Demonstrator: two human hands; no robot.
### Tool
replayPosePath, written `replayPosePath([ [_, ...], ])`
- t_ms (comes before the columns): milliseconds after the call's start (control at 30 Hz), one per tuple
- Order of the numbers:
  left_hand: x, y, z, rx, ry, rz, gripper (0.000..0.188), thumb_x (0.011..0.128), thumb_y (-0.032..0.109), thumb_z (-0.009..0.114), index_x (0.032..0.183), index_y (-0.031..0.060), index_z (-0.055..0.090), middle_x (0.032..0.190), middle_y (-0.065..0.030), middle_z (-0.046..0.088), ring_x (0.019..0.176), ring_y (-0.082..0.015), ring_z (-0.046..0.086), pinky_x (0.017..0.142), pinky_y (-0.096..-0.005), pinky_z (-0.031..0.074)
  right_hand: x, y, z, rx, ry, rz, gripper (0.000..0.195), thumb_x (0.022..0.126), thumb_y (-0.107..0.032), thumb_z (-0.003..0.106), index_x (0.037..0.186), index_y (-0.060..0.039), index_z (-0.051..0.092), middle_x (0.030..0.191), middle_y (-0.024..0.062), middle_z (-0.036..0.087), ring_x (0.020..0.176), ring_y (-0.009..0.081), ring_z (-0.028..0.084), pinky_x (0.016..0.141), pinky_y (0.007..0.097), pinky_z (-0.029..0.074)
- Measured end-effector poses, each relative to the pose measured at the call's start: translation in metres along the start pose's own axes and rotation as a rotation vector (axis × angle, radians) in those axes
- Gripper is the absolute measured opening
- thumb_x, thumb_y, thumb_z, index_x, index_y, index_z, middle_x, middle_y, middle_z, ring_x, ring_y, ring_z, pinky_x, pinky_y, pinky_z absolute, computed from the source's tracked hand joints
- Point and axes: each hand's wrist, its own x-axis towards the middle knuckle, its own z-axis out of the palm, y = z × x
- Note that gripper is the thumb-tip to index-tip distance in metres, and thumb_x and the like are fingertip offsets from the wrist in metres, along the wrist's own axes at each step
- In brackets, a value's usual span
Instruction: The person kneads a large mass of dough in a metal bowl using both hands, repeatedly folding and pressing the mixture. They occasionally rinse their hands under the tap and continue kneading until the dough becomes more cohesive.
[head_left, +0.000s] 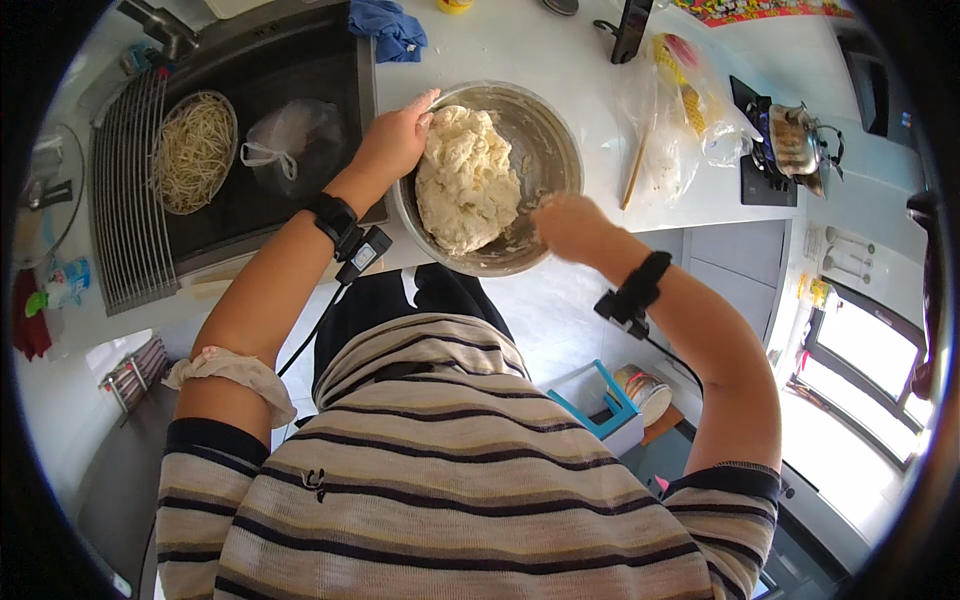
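A large lump of pale, rough dough (466, 180) lies in the left part of a round stainless steel mixing bowl (551, 127), near the counter's front edge. My left hand (397, 142) is on the bowl's left rim, its thumb and fingertips at the rim beside the dough. Over the bowl's lower right rim, my right hand (568, 225) is blurred, its fingers curled; whether anything is in them cannot be told. Bits of dough and smears cling to the bowl's inner wall.
Left of the bowl is a dark sink (262, 67) with a roll-up rack (127, 202), a bowl of bean sprouts (196, 154) and a tied plastic bag (292, 146). A blue cloth (388, 28) lies behind. Rightward are plastic bags (667, 142), a wooden stick (635, 171) and a kettle (795, 142) on a stove.
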Motion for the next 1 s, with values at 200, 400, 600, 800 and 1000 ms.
replayPosePath([
  [200, -0.002, -0.003, -0.001, -0.042, 0.034, 0.042, 0.036, 0.09, 0.013, 0.048, 0.126, 0.0095, 0.052, 0.091, -0.0234, 0.063, 0.085, -0.0392, 0.06, 0.074, -0.0441, 0.049, 0.072, 0.032, -0.04, -0.175, 0.519, -0.076, 0.027, 0.077, -0.011, 0.061, 0.102, -0.0032, 0.06, 0.108, 0.0119, 0.057, 0.101, 0.0289, 0.058, 0.084, 0.0365, 0.049],
  [400, -0.006, 0.003, -0.004, 0.051, 0.0, -0.035, 0.035, 0.09, 0.013, 0.048, 0.125, 0.0083, 0.052, 0.1, -0.0228, 0.063, 0.09, -0.0401, 0.059, 0.077, -0.044, 0.049, 0.089, 0.035, -0.016, 0.215, 0.603, -0.061, 0.027, 0.081, -0.006, 0.053, 0.107, 0.0011, 0.056, 0.11, 0.0137, 0.056, 0.102, 0.0289, 0.058, 0.083, 0.0359, 0.05],
  [600, -0.008, 0.001, 0.005, 0.029, 0.138, 0.045, 0.032, 0.09, 0.012, 0.049, 0.121, 0.0062, 0.054, 0.105, -0.0217, 0.061, 0.093, -0.0392, 0.059, 0.08, -0.0434, 0.048, 0.032, 0.015, 0.031, 0.329, 0.277, -0.074, 0.021, 0.085, -0.009, 0.05, 0.104, -0.0031, 0.056, 0.101, 0.0154, 0.059, 0.088, 0.0367, 0.059, 0.078, 0.0448, 0.047],
  [800, -0.008, 0.007, 0.006, 0.017, 0.16, -0.009, 0.031, 0.089, 0.01, 0.05, 0.119, 0.0057, 0.055, 0.106, -0.0199, 0.061, 0.094, -0.0386, 0.059, 0.081, -0.0424, 0.048, 0.0, -0.031, 0.022, 0.552, 0.117, -0.267, 0.033, 0.093, -0.029, 0.044, 0.089, 0.0002, 0.059, 0.087, 0.0211, 0.061, 0.085, 0.0387, 0.059, 0.076, 0.0458, 0.046],
  [1000, -0.005, 0.006, 0.006, -0.002, 0.12, -0.023, 0.031, 0.09, 0.011, 0.049, 0.119, 0.006, 0.055, 0.105, -0.0208, 0.062, 0.094, -0.0389, 0.059, 0.08, -0.043, 0.048, -0.005, -0.075, 0.002, 0.736, 0.051, -0.112, 0.037, 0.095, -0.033, 0.041, 0.09, -0.0006, 0.058, 0.093, 0.0195, 0.062, 0.088, 0.039, 0.058, 0.078, 0.0457, 0.045],
])
